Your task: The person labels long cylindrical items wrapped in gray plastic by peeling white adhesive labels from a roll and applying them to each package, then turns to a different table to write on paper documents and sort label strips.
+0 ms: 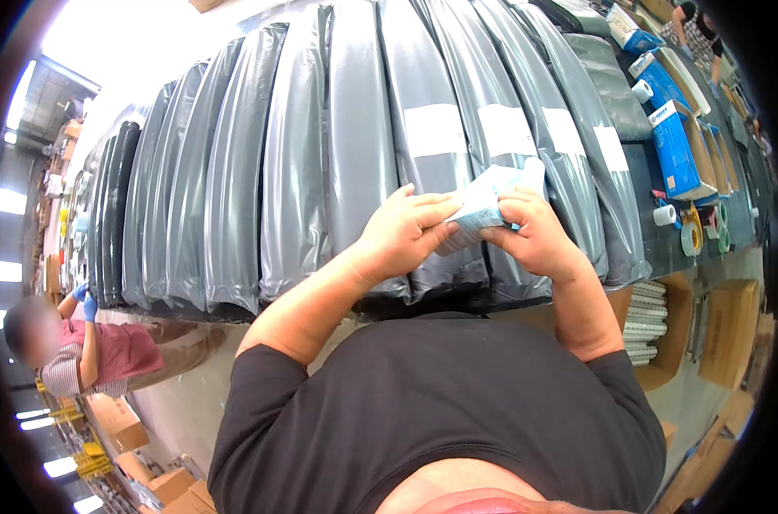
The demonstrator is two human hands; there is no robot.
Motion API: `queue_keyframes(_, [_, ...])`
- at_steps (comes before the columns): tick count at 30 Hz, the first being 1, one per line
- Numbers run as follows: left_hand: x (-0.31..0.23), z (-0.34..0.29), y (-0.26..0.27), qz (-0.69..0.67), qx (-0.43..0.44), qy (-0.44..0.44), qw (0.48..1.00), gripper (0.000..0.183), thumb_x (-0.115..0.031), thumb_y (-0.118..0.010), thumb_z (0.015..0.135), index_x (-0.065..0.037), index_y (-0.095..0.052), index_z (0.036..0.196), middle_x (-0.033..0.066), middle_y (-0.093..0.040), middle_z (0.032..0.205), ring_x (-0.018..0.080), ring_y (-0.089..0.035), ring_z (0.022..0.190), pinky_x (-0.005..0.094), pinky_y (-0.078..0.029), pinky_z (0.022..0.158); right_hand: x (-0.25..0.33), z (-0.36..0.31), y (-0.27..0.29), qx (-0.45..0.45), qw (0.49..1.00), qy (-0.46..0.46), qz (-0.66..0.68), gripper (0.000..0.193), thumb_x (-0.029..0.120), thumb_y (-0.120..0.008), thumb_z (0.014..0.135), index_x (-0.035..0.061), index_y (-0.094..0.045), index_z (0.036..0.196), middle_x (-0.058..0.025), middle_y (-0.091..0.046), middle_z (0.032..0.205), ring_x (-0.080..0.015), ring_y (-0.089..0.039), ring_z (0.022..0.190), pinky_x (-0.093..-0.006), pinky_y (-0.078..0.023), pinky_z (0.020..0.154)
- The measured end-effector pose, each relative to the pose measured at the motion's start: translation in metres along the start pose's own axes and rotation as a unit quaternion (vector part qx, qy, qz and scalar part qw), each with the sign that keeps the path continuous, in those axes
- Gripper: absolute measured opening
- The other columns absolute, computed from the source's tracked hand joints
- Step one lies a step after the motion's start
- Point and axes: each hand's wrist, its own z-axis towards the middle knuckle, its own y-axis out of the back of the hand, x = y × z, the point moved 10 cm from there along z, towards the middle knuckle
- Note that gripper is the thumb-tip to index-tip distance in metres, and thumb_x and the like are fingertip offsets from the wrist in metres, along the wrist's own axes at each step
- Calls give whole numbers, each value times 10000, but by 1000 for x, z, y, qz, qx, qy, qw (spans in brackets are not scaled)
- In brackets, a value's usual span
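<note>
Pale blue-white packet [485, 206] pinched between both hands, left hand [403, 230] curled closed on its near end, right hand [534, 233] gripping its far side, held above a row of grey plastic mailer bags [337, 154], blue cartons [676, 146] well right.

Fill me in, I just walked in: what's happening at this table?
A person in a black shirt holds a small stack of white-and-blue labels in both hands, left hand and right hand, over a row of grey plastic mailer bags on the table. Several bags carry white labels. Blue boxes and tape rolls lie to the right.
</note>
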Motion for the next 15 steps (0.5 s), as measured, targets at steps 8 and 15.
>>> queue_keyframes(8, [132, 32, 69, -393, 90, 288, 869, 361, -290, -640, 982, 13, -697, 1169, 109, -726, 1098, 194, -676, 1007, 334, -522, 926, -25, -9, -18, -4, 991, -130, 12, 231, 125, -779, 769, 15, -576, 768, -117, -528, 789, -288, -505, 803, -392, -424, 728])
queue_keyframes(15, [125, 78, 206, 133, -261, 1, 956, 236, -278, -590, 995, -124, -729, 1108, 16, -733, 1144, 224, -670, 1091, 388, -432, 1036, -53, -58, 10, -83, 948, -289, 99, 181, 127, -748, 838, 2, -674, 946, -42, -543, 880, -157, -521, 855, -314, -431, 768])
